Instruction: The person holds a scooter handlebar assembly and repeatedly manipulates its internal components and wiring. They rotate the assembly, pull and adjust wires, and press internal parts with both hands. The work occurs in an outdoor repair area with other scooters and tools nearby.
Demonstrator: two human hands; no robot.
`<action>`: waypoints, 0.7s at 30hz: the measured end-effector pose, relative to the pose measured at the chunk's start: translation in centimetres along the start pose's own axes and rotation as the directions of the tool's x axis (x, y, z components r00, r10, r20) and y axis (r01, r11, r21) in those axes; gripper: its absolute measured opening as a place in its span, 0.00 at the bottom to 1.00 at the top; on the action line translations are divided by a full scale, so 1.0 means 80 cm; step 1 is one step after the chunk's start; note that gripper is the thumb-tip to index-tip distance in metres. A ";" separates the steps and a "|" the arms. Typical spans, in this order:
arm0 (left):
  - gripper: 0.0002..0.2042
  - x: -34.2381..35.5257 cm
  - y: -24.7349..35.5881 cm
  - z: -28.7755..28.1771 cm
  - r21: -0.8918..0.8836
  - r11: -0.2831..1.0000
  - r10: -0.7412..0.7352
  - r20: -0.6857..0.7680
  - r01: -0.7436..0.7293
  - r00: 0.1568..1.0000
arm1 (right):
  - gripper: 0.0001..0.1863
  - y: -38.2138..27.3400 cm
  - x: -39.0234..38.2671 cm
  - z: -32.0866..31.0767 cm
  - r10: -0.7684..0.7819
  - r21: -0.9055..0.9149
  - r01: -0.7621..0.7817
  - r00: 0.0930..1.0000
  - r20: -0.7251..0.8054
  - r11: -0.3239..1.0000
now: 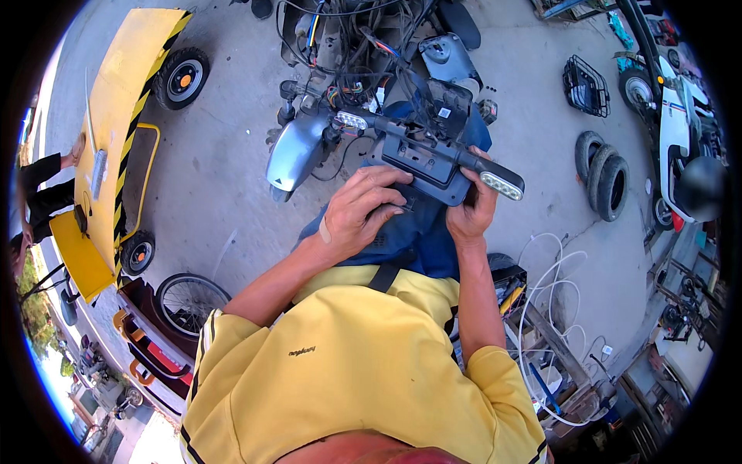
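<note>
A black plastic rear bracket [415, 161] with a recessed rectangular middle is held over my lap. It carries two indicator lamps with clear LED lenses: the right lamp [502, 184] sticks out past my right hand, and the left lamp [352, 121] sits at the far left end. My right hand [473, 213] is closed around the bracket's right edge, just under the lamp arm. Bent fingers of my left hand [357, 203] come together at the bracket's lower left edge, by something small and dark that I cannot make out. A plaster is on my left wrist.
Ahead stands a stripped vehicle with tangled wires [379, 46] and a silver-blue panel [297, 151]. Several tyres [613, 188] and a black wire basket [585, 85] lie right. A yellow cart [127, 85] with another person's hand [75, 149] is left. White tubing [533, 309] loops beside my right elbow.
</note>
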State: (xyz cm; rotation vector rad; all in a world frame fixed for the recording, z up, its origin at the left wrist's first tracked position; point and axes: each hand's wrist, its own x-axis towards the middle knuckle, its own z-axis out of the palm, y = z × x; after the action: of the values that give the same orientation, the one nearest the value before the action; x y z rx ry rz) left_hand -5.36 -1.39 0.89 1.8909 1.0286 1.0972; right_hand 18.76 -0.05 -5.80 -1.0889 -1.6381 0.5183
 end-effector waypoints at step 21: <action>0.12 0.001 -0.005 0.002 -0.023 1.000 0.002 -0.077 -0.004 0.997 | 0.41 -0.017 0.008 0.013 0.021 0.104 -0.011 0.995 -0.097 0.995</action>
State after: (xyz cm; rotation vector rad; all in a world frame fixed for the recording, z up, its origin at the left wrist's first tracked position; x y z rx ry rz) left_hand -5.31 -1.18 0.49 1.8448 1.0511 1.1875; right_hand 17.29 0.05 -4.77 -1.0360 -1.5020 0.5457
